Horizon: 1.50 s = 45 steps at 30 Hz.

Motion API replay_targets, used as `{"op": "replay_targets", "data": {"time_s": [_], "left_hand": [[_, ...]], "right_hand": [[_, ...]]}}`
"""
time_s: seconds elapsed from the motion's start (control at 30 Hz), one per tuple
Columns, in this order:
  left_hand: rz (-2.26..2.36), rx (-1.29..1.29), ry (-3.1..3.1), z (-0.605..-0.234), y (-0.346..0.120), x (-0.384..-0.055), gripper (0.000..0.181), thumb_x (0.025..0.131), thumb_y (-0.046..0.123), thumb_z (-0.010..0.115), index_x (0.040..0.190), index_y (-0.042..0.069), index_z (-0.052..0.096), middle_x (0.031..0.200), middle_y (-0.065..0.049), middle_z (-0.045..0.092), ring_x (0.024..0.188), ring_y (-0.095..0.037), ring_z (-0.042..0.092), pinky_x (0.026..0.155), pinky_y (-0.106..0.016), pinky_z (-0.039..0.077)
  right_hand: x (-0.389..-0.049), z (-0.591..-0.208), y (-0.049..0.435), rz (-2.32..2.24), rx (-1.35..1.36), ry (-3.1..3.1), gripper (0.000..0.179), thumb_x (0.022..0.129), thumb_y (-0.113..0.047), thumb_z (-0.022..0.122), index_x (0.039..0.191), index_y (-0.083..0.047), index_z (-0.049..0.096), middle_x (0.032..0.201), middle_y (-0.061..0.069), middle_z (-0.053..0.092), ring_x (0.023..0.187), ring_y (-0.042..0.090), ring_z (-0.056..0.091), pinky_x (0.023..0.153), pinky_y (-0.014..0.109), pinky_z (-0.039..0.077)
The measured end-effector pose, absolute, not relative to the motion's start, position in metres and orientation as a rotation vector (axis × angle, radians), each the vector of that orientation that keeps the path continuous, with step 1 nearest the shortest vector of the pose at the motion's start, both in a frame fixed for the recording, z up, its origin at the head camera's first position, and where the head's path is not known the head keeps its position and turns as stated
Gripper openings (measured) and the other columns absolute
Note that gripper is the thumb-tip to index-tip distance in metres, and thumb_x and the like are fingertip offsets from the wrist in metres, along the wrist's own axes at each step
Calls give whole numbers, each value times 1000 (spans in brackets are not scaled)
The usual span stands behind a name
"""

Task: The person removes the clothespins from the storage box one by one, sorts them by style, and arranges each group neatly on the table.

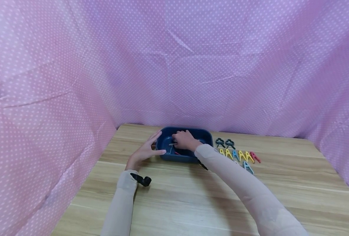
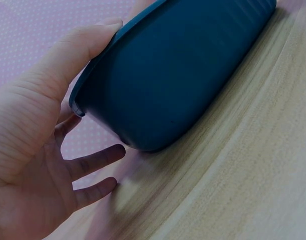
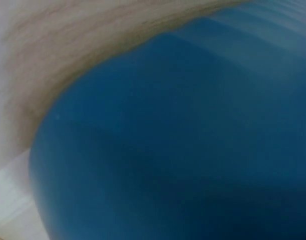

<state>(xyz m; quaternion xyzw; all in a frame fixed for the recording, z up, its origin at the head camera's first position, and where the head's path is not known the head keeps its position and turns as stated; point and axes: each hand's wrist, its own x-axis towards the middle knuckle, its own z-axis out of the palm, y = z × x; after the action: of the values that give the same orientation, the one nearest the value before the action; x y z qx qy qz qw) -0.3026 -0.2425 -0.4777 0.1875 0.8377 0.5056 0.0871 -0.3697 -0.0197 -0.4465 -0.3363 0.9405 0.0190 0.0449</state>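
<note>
A dark blue plastic bin (image 1: pixel 178 158) stands on the wooden table. At its left end is my left hand (image 1: pixel 145 151), thumb laid on the rim and fingers spread apart. In the left wrist view, the thumb of the left hand (image 2: pixel 45 117) touches the rim, while the lower fingers stretch out loosely beside the end wall. My right hand (image 1: pixel 185 140) reaches down inside the bin with bent fingers. Close by its fingertips lies a thin pale piece (image 1: pixel 172 144); I cannot tell whether they pinch it. Only the bin's outer wall (image 3: pixel 168 125) fills the blurred right wrist view.
Right of the bin, two dark green cloud-shaped clips (image 1: pixel 229 143) lie behind a row of yellow, blue and red clothespins (image 1: pixel 241 156). A pale blue-grey clothespin (image 1: pixel 247 167) lies nearer, beside my right sleeve. Pink dotted cloth (image 1: pixel 174 82) hangs along the table's back edge and sides.
</note>
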Motion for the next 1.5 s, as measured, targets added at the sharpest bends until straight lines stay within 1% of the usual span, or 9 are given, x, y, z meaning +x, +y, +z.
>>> {"op": "replay_targets", "data": {"time_s": [0.23, 0.4, 0.57, 0.73, 0.87, 1.0, 1.2, 1.4, 1.5], "left_hand": [[1465, 544, 2518, -478, -243, -304, 96, 94, 27, 76, 166, 24, 11, 173, 5, 3, 156, -31, 23, 122, -56, 30], [1465, 537, 2519, -478, -243, -303, 96, 94, 27, 76, 166, 25, 11, 173, 6, 3, 156, -30, 22, 123, -56, 29], [1477, 540, 2512, -477, -242, -302, 96, 94, 27, 76, 165, 26, 12, 173, 5, 3, 156, -31, 22, 122, -56, 30], [1488, 551, 2502, -476, -241, -302, 96, 94, 27, 76, 166, 24, 12, 173, 4, 3, 157, -31, 20, 122, -57, 29], [1497, 556, 2496, -476, -242, -301, 97, 94, 27, 76, 166, 23, 12, 173, 3, 2, 157, -31, 18, 122, -58, 28], [1497, 546, 2491, -475, -242, -301, 97, 94, 27, 76, 166, 24, 12, 173, 3, 2, 157, -30, 18, 123, -56, 29], [1489, 532, 2491, -474, -241, -301, 97, 94, 30, 76, 166, 25, 11, 173, 4, 1, 156, -32, 20, 123, -56, 29], [1501, 529, 2490, -474, -242, -301, 97, 93, 27, 76, 166, 23, 12, 173, 3, 2, 155, -33, 22, 123, -57, 29], [1501, 531, 2490, -475, -242, -301, 96, 94, 28, 76, 166, 23, 12, 173, 2, 2, 156, -33, 21, 123, -57, 29]], "right_hand": [[-370, -448, -21, 61, -1021, 2878, 36, 99, -31, 68, 129, -12, 68, 120, 10, 71, 114, 28, 66, 105, 52, 50], [-370, -448, -21, 71, -1032, 2876, 33, 98, -31, 68, 126, -12, 69, 118, 9, 71, 112, 27, 66, 103, 51, 51], [-370, -447, -21, 78, -1022, 2875, 33, 99, -31, 68, 126, -12, 70, 120, 10, 71, 112, 27, 66, 104, 52, 50], [-369, -446, -20, 52, -1026, 2876, 32, 100, -32, 67, 123, -11, 72, 119, 9, 71, 111, 26, 67, 103, 51, 51], [-368, -445, -18, -17, -1030, 2862, 29, 99, -30, 68, 119, -10, 73, 116, 9, 72, 109, 25, 68, 102, 50, 52], [-368, -442, -16, -56, -1036, 2854, 29, 97, -29, 71, 118, -9, 73, 116, 8, 72, 108, 24, 67, 103, 51, 51], [-364, -438, -12, -46, -1084, 2864, 30, 95, -29, 73, 119, -10, 73, 116, 8, 71, 108, 25, 67, 104, 51, 50], [-358, -436, -7, 46, -1163, 2897, 30, 94, -31, 74, 117, -13, 72, 113, 6, 71, 104, 23, 66, 95, 44, 51], [-355, -434, -4, 105, -1222, 2906, 31, 93, -33, 75, 117, -13, 71, 114, 5, 71, 105, 23, 66, 93, 42, 51]]}}
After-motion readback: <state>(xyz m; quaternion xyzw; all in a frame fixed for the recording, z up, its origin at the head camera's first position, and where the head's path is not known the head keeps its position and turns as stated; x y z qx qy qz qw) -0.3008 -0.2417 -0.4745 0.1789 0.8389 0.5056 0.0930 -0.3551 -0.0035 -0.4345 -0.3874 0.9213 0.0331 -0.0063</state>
